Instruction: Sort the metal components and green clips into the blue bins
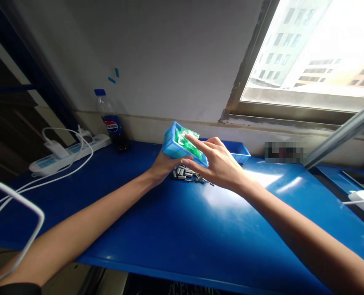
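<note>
In the head view, a bin [172, 149] is held up off the table [157, 225], tilted so that its mouth shows, with a green bag [180, 141] inside. The left hand [166, 166] cups the bin from below, thumb along the near side, its other fingers hidden. The right hand [220, 162] is partly spread at the other end: index finger over the bag, thumb at the near edge; whether it grips the bin I cannot tell. Loose metal parts [183, 174] lie just below, and a tray [241, 150] stands behind the right hand.

A good hold here, I judge, leaves the weight to the left hand and keeps the tilt slight. The index finger should rest lightly, since the thin-looking bag may slip or crease. Keeping wrists high spares the parts.
</note>
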A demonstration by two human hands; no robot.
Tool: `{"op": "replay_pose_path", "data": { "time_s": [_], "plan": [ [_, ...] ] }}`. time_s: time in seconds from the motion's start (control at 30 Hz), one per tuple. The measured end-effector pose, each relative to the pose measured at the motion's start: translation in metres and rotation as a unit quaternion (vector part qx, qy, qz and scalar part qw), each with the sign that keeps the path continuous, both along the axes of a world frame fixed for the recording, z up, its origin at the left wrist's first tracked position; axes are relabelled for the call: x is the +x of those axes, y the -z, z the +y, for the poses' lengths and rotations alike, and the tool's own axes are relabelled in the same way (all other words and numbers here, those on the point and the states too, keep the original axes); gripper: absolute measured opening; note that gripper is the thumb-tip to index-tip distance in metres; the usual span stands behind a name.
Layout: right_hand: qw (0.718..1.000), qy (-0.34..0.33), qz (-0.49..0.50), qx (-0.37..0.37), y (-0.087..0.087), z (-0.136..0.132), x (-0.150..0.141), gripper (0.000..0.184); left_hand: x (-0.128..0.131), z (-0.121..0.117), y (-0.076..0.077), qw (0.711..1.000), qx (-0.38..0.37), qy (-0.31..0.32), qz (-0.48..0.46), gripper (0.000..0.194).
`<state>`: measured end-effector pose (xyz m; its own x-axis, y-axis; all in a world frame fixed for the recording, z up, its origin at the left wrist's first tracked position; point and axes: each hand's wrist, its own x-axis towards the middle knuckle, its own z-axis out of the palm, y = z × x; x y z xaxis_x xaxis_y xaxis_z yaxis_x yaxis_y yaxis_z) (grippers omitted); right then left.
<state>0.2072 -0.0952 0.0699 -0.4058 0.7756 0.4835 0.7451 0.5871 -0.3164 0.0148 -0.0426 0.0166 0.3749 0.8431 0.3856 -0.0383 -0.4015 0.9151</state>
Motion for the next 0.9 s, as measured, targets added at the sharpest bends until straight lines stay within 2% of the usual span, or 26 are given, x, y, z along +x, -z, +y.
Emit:
{"op": "replay_pose_path", "data": {
  "time_s": [0.07,0.13,0.23,0.3,0.37,0.43,0.5,0.57,0.63,0.77,0.9],
  "plan": [
    [0.997,0.0,0.058,-0.053,0.002,-0.002,0.004,0.072,0.002,0.003,-0.005,1.0,0.01,-0.009,0.003,0.087],
    [0.979,-0.005,0.156,-0.13,0.006,-0.005,0.008,0.073,0.003,0.005,-0.013,1.0,0.02,-0.018,0.015,0.094],
    [0.913,-0.053,0.321,-0.245,0.014,-0.009,0.014,0.068,0.005,0.006,-0.027,0.991,0.075,-0.065,0.09,0.099],
    [0.857,-0.097,0.413,-0.291,0.021,-0.011,0.015,0.059,0.009,0.006,-0.038,0.967,0.123,-0.122,0.185,0.101],
    [0.809,-0.124,0.482,-0.312,0.028,-0.012,0.016,0.049,0.015,0.005,-0.049,0.937,0.154,-0.153,0.275,0.109],
    [0.775,-0.124,0.527,-0.326,0.034,-0.013,0.016,0.039,0.024,0.006,-0.056,0.903,0.168,-0.174,0.355,0.116],
    [0.751,-0.107,0.555,-0.341,0.038,-0.012,0.018,0.026,0.032,0.01,-0.06,0.879,0.168,-0.162,0.416,0.119],
    [0.737,-0.09,0.566,-0.357,0.041,-0.011,0.02,0.016,0.039,0.015,-0.06,0.863,0.171,-0.15,0.451,0.122],
    [0.736,-0.077,0.563,-0.368,0.042,-0.009,0.023,0.016,0.043,0.019,-0.059,0.853,0.185,-0.141,0.467,0.125],
    [0.751,-0.055,0.538,-0.38,0.042,-0.004,0.031,0.02,0.047,0.024,-0.057,0.833,0.214,-0.126,0.494,0.128],
    [0.761,-0.056,0.517,-0.388,0.043,-0.001,0.037,0.029,0.049,0.027,-0.054,0.82,0.196,-0.106,0.528,0.126]
  ]
}}
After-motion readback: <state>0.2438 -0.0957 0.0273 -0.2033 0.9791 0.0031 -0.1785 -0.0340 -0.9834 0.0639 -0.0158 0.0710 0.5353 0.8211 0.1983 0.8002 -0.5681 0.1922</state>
